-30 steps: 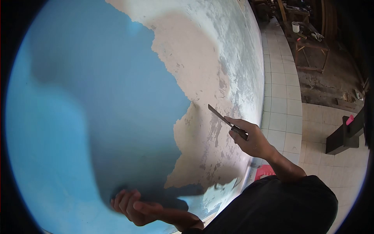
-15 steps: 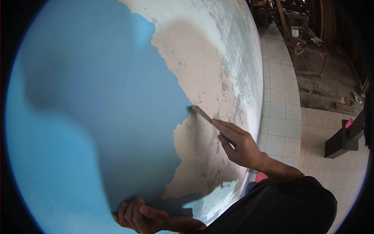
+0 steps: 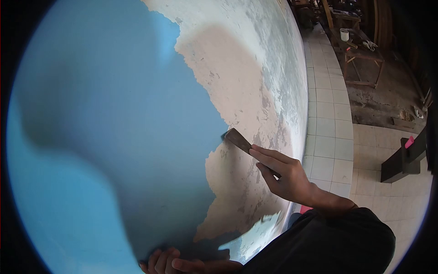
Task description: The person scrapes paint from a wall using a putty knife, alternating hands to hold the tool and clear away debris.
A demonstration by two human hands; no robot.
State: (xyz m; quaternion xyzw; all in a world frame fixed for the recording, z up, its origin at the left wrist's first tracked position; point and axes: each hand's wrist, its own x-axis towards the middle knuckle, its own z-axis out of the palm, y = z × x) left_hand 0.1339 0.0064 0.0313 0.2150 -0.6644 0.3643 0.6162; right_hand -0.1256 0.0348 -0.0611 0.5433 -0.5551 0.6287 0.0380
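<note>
My right hand (image 3: 285, 176) grips a flat metal scraper (image 3: 239, 140), fingers and thumb closed on its lower end. The scraper's far edge meets the wall where blue paint (image 3: 137, 105) borders a bare, patchy beige area (image 3: 223, 77). At the bottom of the view my left hand (image 3: 169, 262) is near the blue wall, partly cut off by the frame. Its fingers are curled in; what they hold, if anything, is hidden. Shadows of my head and arms fall across the wall.
A tiled floor strip (image 3: 323, 109) runs along the wall's foot at right. Farther back stands a wooden table (image 3: 365, 54) with a white cup (image 3: 344, 34) and small items on it. A dark wooden stand (image 3: 401, 164) with a pink object (image 3: 409, 142) is at right.
The scraper and my right hand have shifted slightly down and right, and the blade's flat face shows more. My left hand sits lower in view. The paint edge looks much the same.
</note>
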